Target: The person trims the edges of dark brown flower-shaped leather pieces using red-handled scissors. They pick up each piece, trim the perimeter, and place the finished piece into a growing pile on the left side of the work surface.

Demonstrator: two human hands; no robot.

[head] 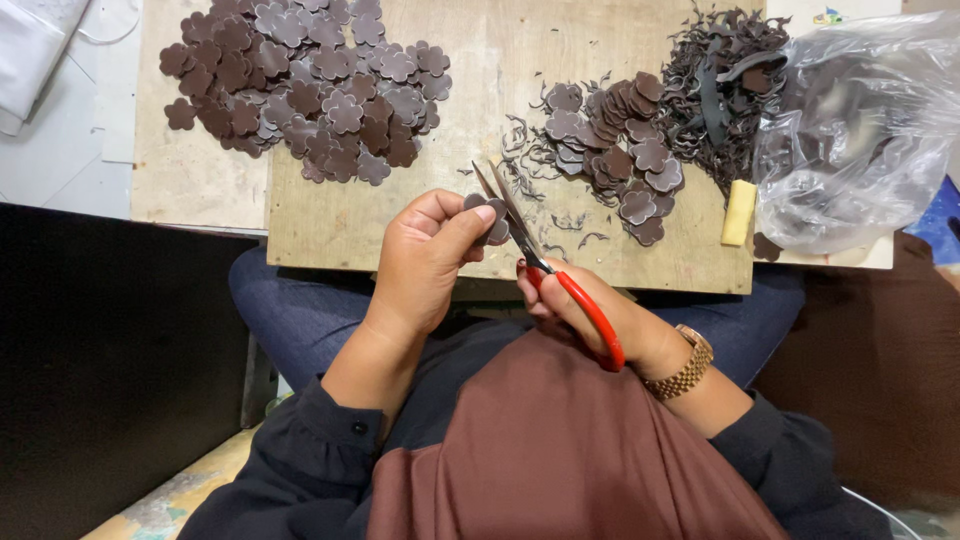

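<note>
— Holding what, exactly, in the left hand [425, 262]?

— A small dark brown flower piece [492, 222], pinched between thumb and fingertips just above the near edge of the wooden board [480, 80]. The fingers are curled tight around it.

— And the right hand [590, 305]?

— Clenched around the red handles of a pair of scissors [540, 262]. The blades are parted and point up and away from the body, with the flower piece lying against them.

— Where do the other pieces sit?

— A big heap of brown flowers [305, 85] covers the far left part of the board. A smaller pile of flowers [620, 150] lies to the right of the scissors, with thin curled trimmings [535, 160] scattered beside it.

— Any packaging around?

— A crumpled clear plastic bag [860, 130] at the right edge, partly over the board, with dark material showing through it. Next to it, at the far right of the board, is a tangle of dark scraps [725, 75]. A small pale yellow block [739, 212] stands just at the bag's left lower side. I can't make out any label on the bag.

— Anything on the wrist?

— A gold-coloured watch [685, 365] on the right one, above a dark sleeve.
</note>
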